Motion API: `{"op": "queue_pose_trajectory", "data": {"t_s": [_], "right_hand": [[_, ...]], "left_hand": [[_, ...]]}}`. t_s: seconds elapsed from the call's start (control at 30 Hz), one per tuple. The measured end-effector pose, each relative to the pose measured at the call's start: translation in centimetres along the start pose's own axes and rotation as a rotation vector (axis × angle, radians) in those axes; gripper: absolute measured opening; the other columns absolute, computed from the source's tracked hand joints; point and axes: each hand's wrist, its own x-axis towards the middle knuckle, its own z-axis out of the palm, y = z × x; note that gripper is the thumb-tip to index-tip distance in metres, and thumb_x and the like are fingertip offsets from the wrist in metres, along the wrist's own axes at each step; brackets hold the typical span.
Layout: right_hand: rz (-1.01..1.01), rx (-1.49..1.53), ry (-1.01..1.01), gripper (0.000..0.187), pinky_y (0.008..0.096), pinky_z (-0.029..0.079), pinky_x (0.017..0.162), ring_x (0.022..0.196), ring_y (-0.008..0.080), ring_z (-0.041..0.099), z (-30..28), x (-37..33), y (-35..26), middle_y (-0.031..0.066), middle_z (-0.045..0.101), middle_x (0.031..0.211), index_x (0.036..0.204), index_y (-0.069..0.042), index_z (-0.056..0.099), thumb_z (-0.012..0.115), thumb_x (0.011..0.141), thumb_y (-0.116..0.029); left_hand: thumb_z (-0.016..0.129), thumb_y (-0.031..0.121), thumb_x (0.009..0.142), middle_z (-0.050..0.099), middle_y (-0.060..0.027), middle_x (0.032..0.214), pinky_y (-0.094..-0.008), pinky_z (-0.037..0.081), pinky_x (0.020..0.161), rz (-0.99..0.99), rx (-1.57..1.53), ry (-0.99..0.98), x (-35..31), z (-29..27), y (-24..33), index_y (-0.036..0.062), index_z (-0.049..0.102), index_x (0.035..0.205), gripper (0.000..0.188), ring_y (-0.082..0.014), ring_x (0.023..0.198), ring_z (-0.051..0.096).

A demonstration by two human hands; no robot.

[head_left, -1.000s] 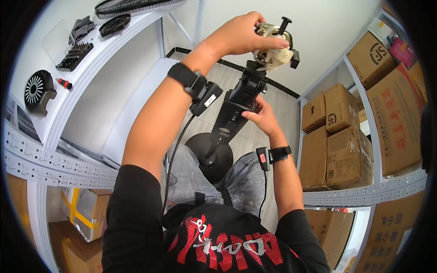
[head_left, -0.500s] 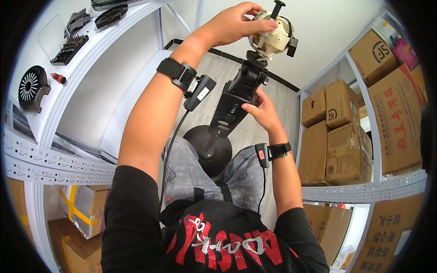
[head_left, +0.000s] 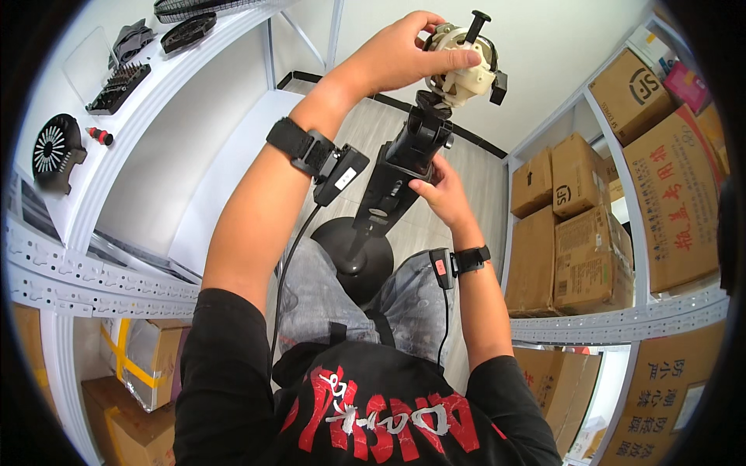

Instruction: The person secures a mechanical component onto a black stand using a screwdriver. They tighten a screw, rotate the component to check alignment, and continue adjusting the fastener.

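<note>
A black pedestal fan without its blades or guard stands upright in front of me on a round base (head_left: 359,268). Its bare fan motor (head_left: 464,78), cream-coloured with a black knob on a stem, tops the neck (head_left: 429,124). My left hand (head_left: 412,53) is wrapped round the motor's left side, thumb across its front and the other fingers partly hidden behind. Lower down, my right hand (head_left: 447,193) grips the right side of the black control housing (head_left: 385,190); its thumb shows, while most fingers are out of sight behind.
On the left shelf lie a round black vented cover (head_left: 54,151), a red-and-black screwdriver (head_left: 99,136), a bit set (head_left: 119,87) and a fan grille (head_left: 202,8). Cardboard boxes (head_left: 594,260) fill the right shelves. More boxes (head_left: 148,361) stand at lower left.
The motor and my left hand have shifted slightly down, and the knob leans a little differently. My right hand has moved a touch left, still on the housing.
</note>
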Motion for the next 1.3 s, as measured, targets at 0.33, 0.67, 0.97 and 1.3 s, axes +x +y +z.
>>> {"op": "queue_pose_trajectory", "data": {"t_s": [0.33, 0.67, 0.97, 1.3], "right_hand": [[-0.018, -0.034, -0.003, 0.069, 0.0314, 0.048, 0.098, 0.109, 0.0133, 0.058, 0.1, -0.4, -0.5, 0.0020, 0.061, 0.122, 0.140, -0.001, 0.047, 0.080, 0.080, -0.006], [0.016, -0.020, -0.012, 0.063, 0.0327, 0.048, 0.097, 0.110, 0.0147, 0.059, 0.3, -1.3, -0.8, 0.0036, 0.063, 0.121, 0.135, -0.001, 0.051, 0.081, 0.080, -0.006], [0.040, -0.031, -0.009, 0.066, 0.0349, 0.046, 0.101, 0.113, 0.0165, 0.059, 0.4, -1.2, -0.6, 0.0049, 0.062, 0.123, 0.136, -0.001, 0.049, 0.083, 0.080, -0.012], [0.066, -0.027, 0.026, 0.066, 0.0337, 0.050, 0.097, 0.107, 0.0158, 0.061, 0.3, -1.1, 0.1, 0.0038, 0.063, 0.119, 0.133, -0.002, 0.053, 0.085, 0.076, -0.010]], "left_hand": [[0.084, 0.059, 0.069, 0.046, -0.0236, 0.146, -0.0495, 0.038, 0.110, 0.016, 0.209, 0.081, -1.9, 0.9, -0.5, 0.0000, 0.032, 0.150, 0.113, -0.0350, 0.139, 0.042], [0.088, 0.053, 0.068, 0.044, -0.0241, 0.148, -0.0491, 0.037, 0.111, -0.076, 0.124, -0.032, -2.5, 0.2, 1.7, 0.0010, 0.029, 0.152, 0.115, -0.0359, 0.140, 0.041], [0.093, 0.032, 0.065, 0.052, -0.0136, 0.136, -0.0416, 0.041, 0.109, -0.141, -0.164, -0.110, -1.9, 0.6, 3.4, 0.0006, 0.035, 0.147, 0.105, -0.0257, 0.126, 0.052], [0.096, 0.026, 0.058, 0.047, -0.0112, 0.143, -0.0402, 0.034, 0.115, 0.156, 0.010, -0.037, -4.9, 0.7, 4.1, 0.0026, 0.032, 0.150, 0.114, -0.0244, 0.132, 0.047]]}}
